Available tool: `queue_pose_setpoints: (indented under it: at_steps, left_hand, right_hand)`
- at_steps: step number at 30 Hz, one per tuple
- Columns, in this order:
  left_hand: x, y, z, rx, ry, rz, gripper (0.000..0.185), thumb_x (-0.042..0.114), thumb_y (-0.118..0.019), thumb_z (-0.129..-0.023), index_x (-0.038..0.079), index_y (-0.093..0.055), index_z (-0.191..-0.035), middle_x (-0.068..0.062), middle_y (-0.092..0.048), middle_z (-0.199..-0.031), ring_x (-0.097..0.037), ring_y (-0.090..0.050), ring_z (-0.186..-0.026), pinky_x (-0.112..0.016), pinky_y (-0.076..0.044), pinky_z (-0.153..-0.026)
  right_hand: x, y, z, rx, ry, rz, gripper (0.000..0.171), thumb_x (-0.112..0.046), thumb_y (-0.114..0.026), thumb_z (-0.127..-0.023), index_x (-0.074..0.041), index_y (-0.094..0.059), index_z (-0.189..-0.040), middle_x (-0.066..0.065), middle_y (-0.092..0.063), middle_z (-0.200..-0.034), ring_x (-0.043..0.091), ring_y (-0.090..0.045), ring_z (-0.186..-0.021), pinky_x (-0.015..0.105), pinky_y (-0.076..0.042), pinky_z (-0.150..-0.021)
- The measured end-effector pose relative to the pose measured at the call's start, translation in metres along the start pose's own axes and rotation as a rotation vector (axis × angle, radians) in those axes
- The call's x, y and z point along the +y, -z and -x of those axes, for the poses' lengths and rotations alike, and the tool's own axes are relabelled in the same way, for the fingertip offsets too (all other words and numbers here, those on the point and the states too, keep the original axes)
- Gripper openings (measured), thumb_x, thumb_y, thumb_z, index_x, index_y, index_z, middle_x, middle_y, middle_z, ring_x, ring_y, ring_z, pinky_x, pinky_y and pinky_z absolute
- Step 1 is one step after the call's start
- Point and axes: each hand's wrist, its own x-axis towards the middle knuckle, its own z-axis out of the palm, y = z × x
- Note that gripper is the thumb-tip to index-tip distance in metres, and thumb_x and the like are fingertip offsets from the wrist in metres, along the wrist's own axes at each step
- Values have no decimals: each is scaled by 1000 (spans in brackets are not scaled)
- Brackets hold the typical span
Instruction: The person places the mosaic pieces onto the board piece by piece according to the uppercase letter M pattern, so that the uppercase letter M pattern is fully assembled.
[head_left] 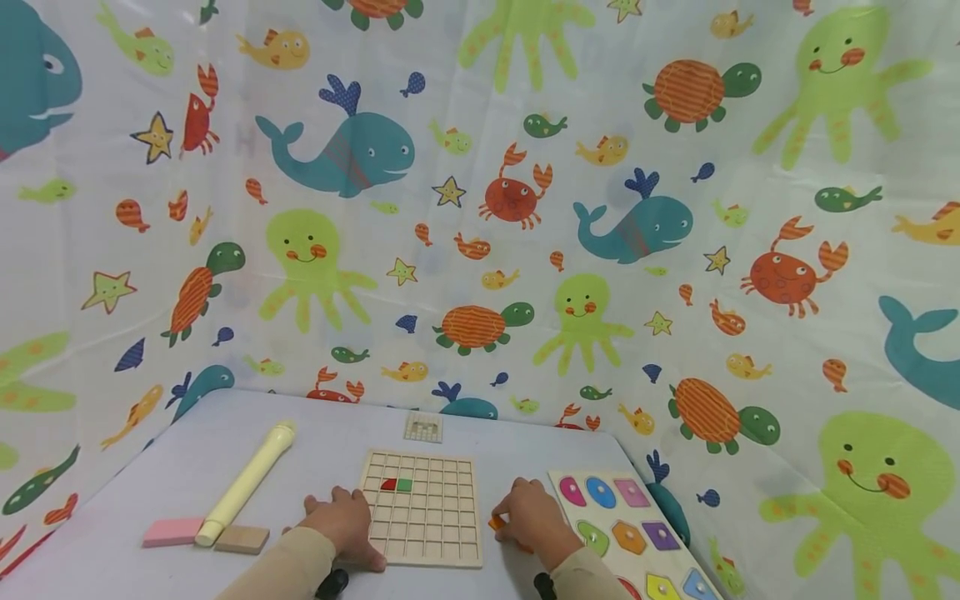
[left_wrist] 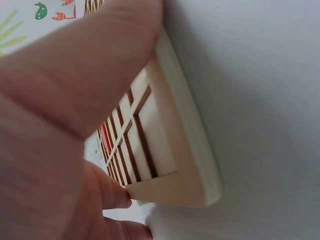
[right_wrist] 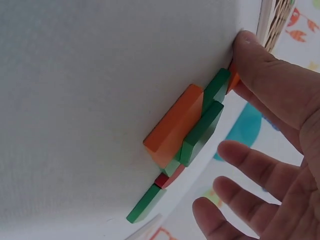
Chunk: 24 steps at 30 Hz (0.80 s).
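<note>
On the tabletop (head_left: 225, 442), one pink block (head_left: 172, 532), one cream cylinder (head_left: 246, 483) and one tan block (head_left: 242, 539) lie far left. The left hand (head_left: 341, 527) presses straight fingers on the near-left edge of one gridded wooden board (head_left: 423, 507), grasping nothing. Two pieces, red (head_left: 388, 484) and green (head_left: 405, 484), sit inside. Right of it, the right hand (head_left: 528, 517), grip released, touches the orange and green pieces (right_wrist: 192, 125) beside one shape puzzle (head_left: 637, 533).

Head view looks down the table (head_left: 225, 433); both wrist views sit close, sharing its grid board (head_left: 423, 504).
</note>
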Motion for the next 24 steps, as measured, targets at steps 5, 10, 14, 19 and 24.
queue_pose_setpoints:
  at_steps: [5, 10, 14, 19, 24]
  left_hand:
    - [0, 1, 2, -3, 2, 5, 125, 64, -98, -60, -14, -51, -144, -47, -47, -140, -80, -37, -130, -94, -36, -96]
    - [1, 3, 4, 1, -4, 0, 124, 64, -98, -60, -14, -52, -143, -47, -48, -139, -79, -39, -129, -93, -37, -97]
    - [1, 3, 4, 0, -9, 1, 125, 65, -99, -59, -15, -51, -144, -48, -47, -139, -80, -38, -128, -93, -36, -96]
    - [0, 1, 2, 0, -7, 7, 127, 65, -99, -58, -14, -51, -144, -48, -45, -142, -82, -34, -130, -95, -35, -95]
    - [-2, 0, 2, -3, 2, 18, 126, 64, -99, -58, -14, -51, -145, -48, -45, -143, -82, -34, -131, -95, -34, -95]
  right_hand:
    - [-1, -1, -1, 33, 31, 26, 20, -38, -95, -80, -31, -87, -97, -3, -56, -96, 17, -46, -90, 30, -49, -72]
    - [-5, -2, -3, 72, 17, -6, 21, -36, -96, -78, -27, -86, -94, -4, -57, -96, 17, -47, -90, 31, -51, -74]
    - [-10, -1, -5, 116, 48, -53, 20, -31, -95, -80, -23, -86, -97, -4, -59, -98, 16, -49, -89, 32, -52, -73]
    - [-22, 1, -8, 199, 128, -56, 17, -26, -94, -81, -20, -85, -94, -4, -60, -96, 15, -49, -85, 30, -51, -70]
    - [-41, 5, -12, 235, 140, -79, 24, -33, -97, -78, -17, -81, -87, -2, -61, -96, 16, -53, -85, 32, -53, -69]
